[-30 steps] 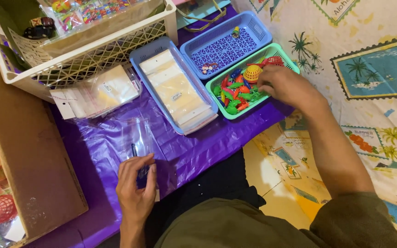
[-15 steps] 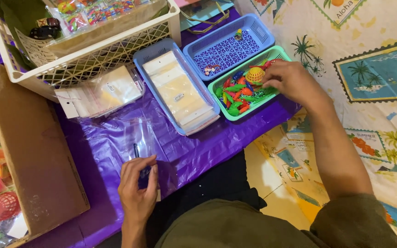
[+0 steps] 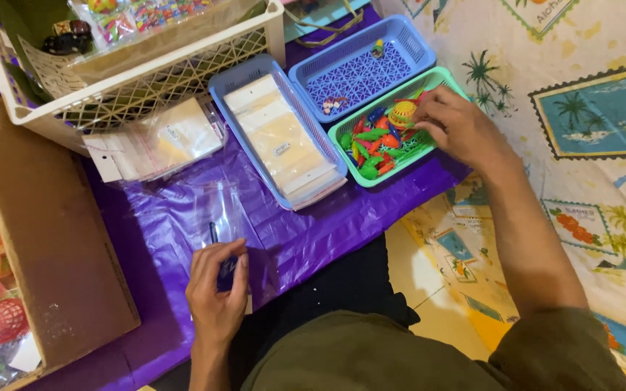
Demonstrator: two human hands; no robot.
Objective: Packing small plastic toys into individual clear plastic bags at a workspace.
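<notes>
- Left hand [image 3: 215, 293] low on the purple sheet [image 3: 182, 232], grip pinched on the near end of a clear bag [image 3: 219, 210], a small dark piece at the fingertips.
- Clear bag lying flat on the sheet, stretching away from the left hand toward the trays.
- Right hand [image 3: 458, 130] reached into the green tray [image 3: 393, 163], fingers curled down among small toys [image 3: 374, 141]; grip partly together, held or merely touched could not be told.
- Green tray filled with red, green, blue and orange toys, a round yellow-orange one [image 3: 402, 114] just beside the fingertips.
- Blue tray [image 3: 342, 61] touching the green tray's far side, nearly bare, with a few small bits inside.
- Long pale-blue tray [image 3: 255, 72] left of both, stacked with flat packets [image 3: 277, 137].
- Loose pile of clear bags [image 3: 153, 145] beside that tray, against a white basket [image 3: 146, 94].
- Cardboard box [image 3: 38, 239] standing at the left edge of the sheet.
- Patterned cloth [image 3: 581, 181] spread under the right forearm.
</notes>
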